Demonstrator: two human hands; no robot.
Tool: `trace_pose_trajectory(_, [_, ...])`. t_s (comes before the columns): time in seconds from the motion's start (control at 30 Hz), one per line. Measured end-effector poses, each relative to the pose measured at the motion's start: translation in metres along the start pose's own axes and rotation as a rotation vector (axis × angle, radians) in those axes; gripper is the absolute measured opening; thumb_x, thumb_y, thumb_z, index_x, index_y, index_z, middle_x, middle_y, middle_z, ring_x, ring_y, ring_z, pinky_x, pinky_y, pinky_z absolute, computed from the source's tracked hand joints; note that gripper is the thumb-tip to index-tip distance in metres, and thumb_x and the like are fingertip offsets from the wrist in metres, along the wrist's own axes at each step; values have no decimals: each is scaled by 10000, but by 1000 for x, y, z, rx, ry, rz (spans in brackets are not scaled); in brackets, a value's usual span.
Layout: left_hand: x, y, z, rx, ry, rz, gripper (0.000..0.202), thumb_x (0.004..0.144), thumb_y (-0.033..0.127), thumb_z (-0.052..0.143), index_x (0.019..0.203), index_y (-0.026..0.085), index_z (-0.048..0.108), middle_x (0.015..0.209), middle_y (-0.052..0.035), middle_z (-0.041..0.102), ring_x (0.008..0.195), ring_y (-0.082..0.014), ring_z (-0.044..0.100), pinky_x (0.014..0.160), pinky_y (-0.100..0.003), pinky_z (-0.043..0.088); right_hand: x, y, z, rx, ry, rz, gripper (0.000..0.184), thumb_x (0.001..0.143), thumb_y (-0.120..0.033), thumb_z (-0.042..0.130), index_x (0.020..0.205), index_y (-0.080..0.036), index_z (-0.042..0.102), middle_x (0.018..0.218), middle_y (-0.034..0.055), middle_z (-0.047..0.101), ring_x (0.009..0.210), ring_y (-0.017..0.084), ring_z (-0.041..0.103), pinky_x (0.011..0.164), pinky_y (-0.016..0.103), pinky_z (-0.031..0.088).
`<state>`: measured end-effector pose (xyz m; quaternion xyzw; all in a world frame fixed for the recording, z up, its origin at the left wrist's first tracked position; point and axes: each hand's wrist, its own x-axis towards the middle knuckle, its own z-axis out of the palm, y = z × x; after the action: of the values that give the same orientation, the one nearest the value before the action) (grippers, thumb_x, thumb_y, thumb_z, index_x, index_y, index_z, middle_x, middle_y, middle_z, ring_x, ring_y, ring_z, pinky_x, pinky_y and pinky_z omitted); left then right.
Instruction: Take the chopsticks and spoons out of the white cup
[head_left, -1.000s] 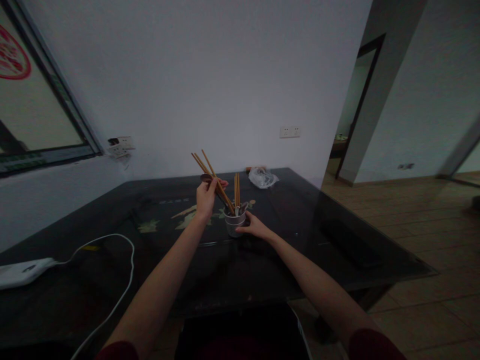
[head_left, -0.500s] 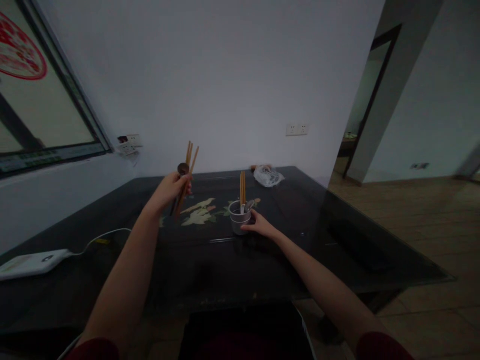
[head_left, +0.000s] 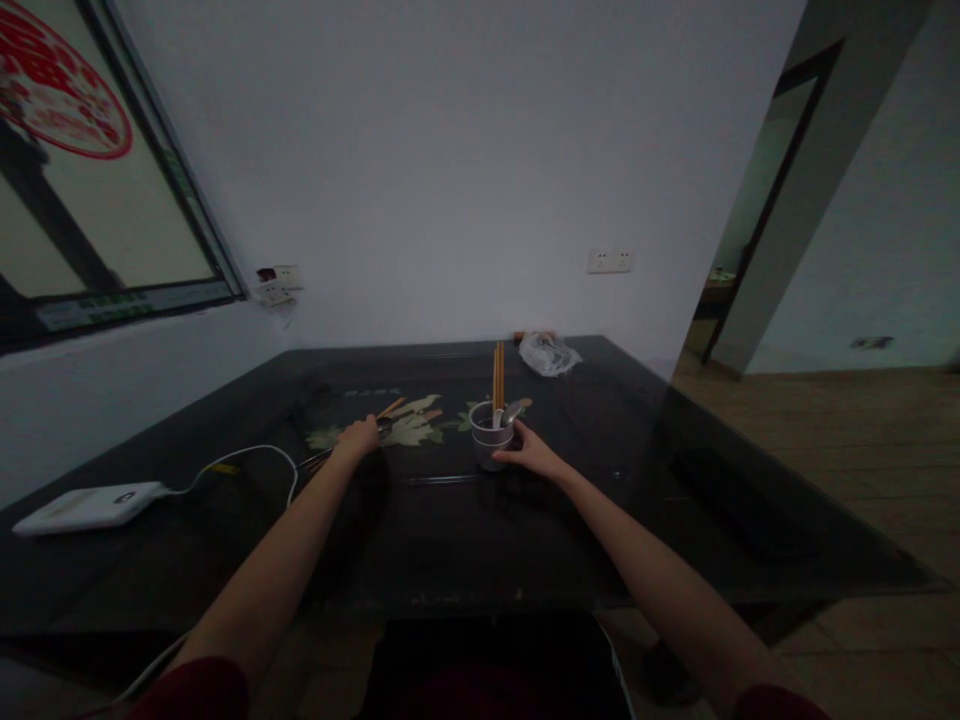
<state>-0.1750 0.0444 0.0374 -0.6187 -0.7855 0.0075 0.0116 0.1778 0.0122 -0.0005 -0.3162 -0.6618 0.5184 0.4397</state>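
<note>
My left hand (head_left: 358, 438) is low over the dark table, its fingers closed around a bundle of wooden chopsticks (head_left: 391, 407) and a spoon (head_left: 384, 424). The bundle lies almost flat, its other ends showing on the left side of the hand. My right hand (head_left: 532, 450) grips the side of a grey metal cup (head_left: 489, 455), thumb in front. Several chopsticks (head_left: 499, 375) stand upright in the cup, with a metal spoon (head_left: 511, 412) and a white spoon handle (head_left: 497, 418) leaning at its rim.
A white power bank (head_left: 86, 508) with a white cable (head_left: 259, 449) lies on the left of the table (head_left: 420, 560). A crumpled clear plastic bag (head_left: 549, 355) sits at the back. Wall sockets (head_left: 610, 261) are above, and a dark flat object (head_left: 739, 500) lies at right.
My left hand has come down to the tabletop, and the chopsticks and spoon have tilted from upright to nearly flat. My right hand stays on the cup. The view has shifted slightly.
</note>
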Motion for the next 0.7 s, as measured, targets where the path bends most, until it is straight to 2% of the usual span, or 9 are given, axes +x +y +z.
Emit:
trace_pose_trajectory(0.1, [-4,-2,9,-19,-14,-79,371,862,274,393,1190,137,501,1133,-243,588,1074,-344,580,821,-433,464,-1,-1,1,23,2,13,735,553,-265,823,1202,-182,488,1207,100,601,1110,248,579,999,408,427])
trace_pose_trajectory(0.27, [-8,-1,15,-72,33,-129,388,890,280,341,1243,205,485,1225,-220,511,1165,-360,504,863,-469,436,-2,-3,1,11,4,15,717,565,-274,815,1201,-190,498,1200,88,606,1090,241,591,1000,416,426])
trace_pose_trajectory(0.43, [-7,-6,17,-127,71,-123,386,886,298,368,1240,225,506,1193,-190,534,1145,-335,516,861,-422,447,0,2,0,14,0,15,721,561,-272,818,1205,-205,500,1200,75,610,1116,240,578,1014,417,414])
trace_pose_trajectory(0.7, [-7,-14,19,-166,120,-61,376,858,232,410,1204,204,557,1140,-171,591,1062,-305,569,829,-367,462,-1,1,-1,23,6,39,755,566,-263,811,1243,-208,482,1221,87,600,1125,249,574,1011,425,417])
